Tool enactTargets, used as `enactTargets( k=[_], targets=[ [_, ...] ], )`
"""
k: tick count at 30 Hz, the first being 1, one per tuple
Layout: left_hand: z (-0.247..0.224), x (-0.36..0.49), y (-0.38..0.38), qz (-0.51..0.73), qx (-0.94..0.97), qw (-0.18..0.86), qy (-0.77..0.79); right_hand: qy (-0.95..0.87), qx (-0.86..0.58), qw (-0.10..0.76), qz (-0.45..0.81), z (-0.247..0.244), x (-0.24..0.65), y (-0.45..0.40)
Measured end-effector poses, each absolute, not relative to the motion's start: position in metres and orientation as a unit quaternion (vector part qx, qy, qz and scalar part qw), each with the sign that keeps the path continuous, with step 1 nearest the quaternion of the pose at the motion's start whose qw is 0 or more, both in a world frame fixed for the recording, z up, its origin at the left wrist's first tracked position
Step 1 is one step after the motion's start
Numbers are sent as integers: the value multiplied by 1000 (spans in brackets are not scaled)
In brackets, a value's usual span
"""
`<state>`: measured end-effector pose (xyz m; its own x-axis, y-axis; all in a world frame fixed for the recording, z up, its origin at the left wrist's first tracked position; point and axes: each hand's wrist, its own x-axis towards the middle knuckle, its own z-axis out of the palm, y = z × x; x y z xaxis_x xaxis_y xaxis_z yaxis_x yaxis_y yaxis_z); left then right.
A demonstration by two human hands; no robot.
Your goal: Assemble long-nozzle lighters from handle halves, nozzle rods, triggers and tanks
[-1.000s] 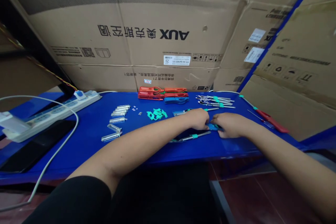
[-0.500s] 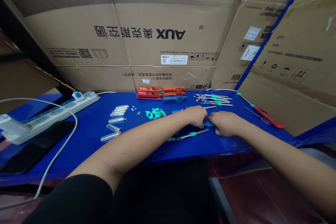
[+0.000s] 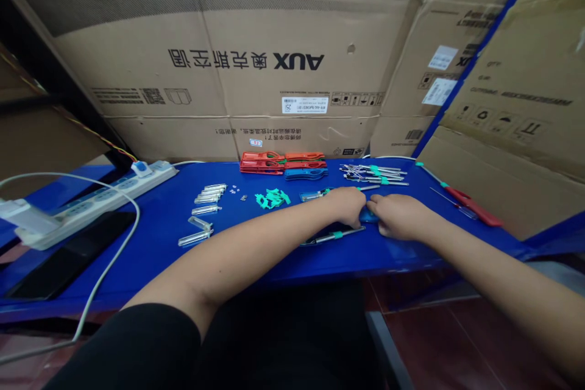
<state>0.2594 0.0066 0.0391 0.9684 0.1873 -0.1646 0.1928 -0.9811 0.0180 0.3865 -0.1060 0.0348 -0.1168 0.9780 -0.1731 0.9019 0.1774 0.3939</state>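
My left hand (image 3: 350, 206) and my right hand (image 3: 398, 214) meet over the front middle of the table, both with fingers closed. Between them is a blue plastic piece (image 3: 367, 216), mostly covered by the fingers, so its full shape is hidden. Just below the hands lies a thin metal rod with a green sleeve (image 3: 337, 235). Behind my left wrist a clear-fronted blue part (image 3: 311, 196) shows in part. Several similar metal rods (image 3: 384, 178) lie in a bunch beyond my hands. Left of them is a pile of small green plastic pieces (image 3: 273, 198).
Red, orange and blue plastic casings (image 3: 283, 164) are stacked at the back by a cardboard wall (image 3: 256, 24). Several clear tubes (image 3: 205, 210) lie at left. Farther left are a power strip (image 3: 109, 198), a cable and a black phone (image 3: 73, 256). A red-handled tool (image 3: 478, 207) lies at right.
The view has shifted slightly. My hands remain together around the blue plastic piece, with only slight finger movement; a bit more of the clear-fronted part shows behind my left wrist.
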Motion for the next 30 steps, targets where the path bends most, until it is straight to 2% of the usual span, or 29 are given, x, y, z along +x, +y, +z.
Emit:
enactTargets(
  k=[6,13,20,22,26,30],
  targets=[
    [39,259,0,-60,993,13,97,745,632,200,67,51,391,-108],
    [64,241,22,36,995,23,92,766,635,91,30,82,411,-101],
    [68,224,39,113,971,167,125,787,612,77,20,104,418,-76],
    [66,213,42,155,961,184,134,791,610,49,14,106,414,-73],
    [57,181,45,215,958,110,156,815,577,-48,-43,101,398,-69],
    [50,140,54,227,958,73,157,822,555,-92,-90,86,385,-50]
  ],
)
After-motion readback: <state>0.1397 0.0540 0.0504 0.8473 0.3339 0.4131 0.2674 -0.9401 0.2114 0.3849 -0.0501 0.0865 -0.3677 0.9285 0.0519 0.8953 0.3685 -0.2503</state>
